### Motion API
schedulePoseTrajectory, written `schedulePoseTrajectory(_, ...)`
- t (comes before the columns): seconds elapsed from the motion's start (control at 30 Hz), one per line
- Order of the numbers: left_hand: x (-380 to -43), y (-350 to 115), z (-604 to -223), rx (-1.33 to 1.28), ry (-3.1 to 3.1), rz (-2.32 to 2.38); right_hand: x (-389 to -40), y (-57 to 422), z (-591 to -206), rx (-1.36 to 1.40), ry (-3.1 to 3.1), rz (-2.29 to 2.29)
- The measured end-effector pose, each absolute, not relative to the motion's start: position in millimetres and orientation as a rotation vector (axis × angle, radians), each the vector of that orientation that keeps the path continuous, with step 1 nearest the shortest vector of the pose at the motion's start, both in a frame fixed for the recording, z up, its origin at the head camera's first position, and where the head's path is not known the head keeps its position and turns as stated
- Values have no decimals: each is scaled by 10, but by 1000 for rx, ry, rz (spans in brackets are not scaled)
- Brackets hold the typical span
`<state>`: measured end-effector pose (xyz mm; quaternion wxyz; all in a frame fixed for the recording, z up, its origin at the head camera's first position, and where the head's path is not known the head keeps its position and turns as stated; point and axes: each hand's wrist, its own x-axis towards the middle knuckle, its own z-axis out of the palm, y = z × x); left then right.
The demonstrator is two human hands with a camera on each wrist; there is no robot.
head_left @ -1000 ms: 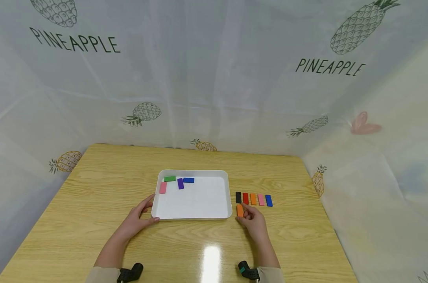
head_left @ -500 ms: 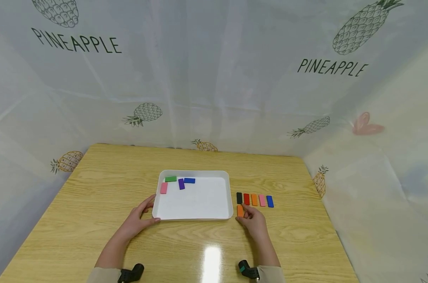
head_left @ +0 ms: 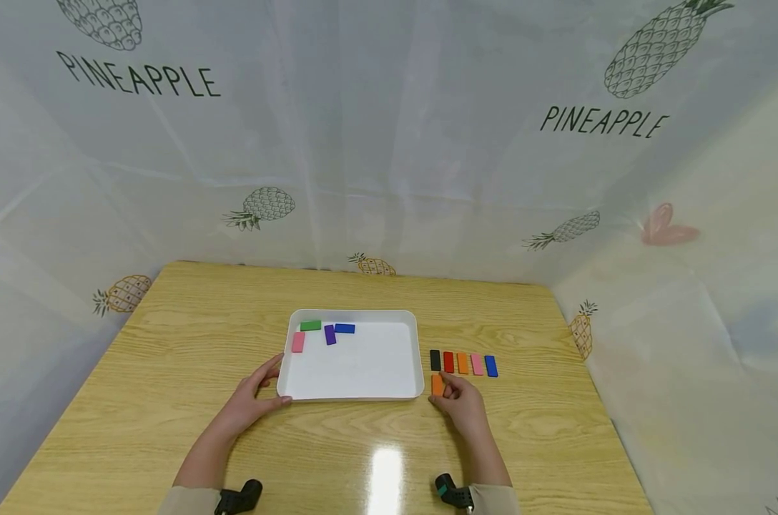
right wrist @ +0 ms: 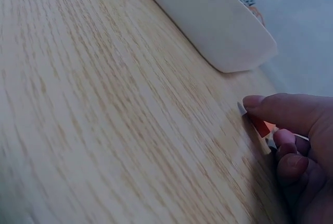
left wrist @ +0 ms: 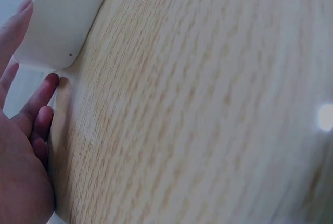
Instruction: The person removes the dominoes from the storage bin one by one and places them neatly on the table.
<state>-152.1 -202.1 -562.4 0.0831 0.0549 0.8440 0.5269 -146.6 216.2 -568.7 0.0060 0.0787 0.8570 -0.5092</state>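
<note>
My right hand (head_left: 461, 404) pinches a small flat orange block (head_left: 437, 385) between thumb and fingers. The block is just in front of a black block (head_left: 435, 360), right of the white tray (head_left: 350, 390). In the right wrist view the orange block (right wrist: 258, 125) shows edge-on, low at the wood, partly hidden by fingers. My left hand (head_left: 247, 402) touches the tray's front left corner, thumb along the front wall and fingers at the left side. Inside the tray lie a green block (head_left: 310, 325), a pink one, a purple block (head_left: 330, 335) and a blue one.
Right of the black block, a row continues with a red block (head_left: 449, 362), an orange one, a pink block (head_left: 477, 365) and a blue block (head_left: 490, 366). All stand on a wooden table (head_left: 234, 300). A pineapple-print curtain (head_left: 395, 143) hangs behind.
The head view has shifted very slightly. Both hands, the orange block and the tray keep their places.
</note>
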Motion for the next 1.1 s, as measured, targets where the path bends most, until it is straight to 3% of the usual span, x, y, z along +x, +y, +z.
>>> schedulePoseTrajectory(0.77, -1523, -2032, -5623, 173, 2499, 1603, -1470, 2151, -5636, 270, 2652, -1638)
schedulePoseTrajectory(1.1, -1534, -2053, -5642, 134, 2458, 1633, -1577, 1872, -5279, 153, 2661, -1754)
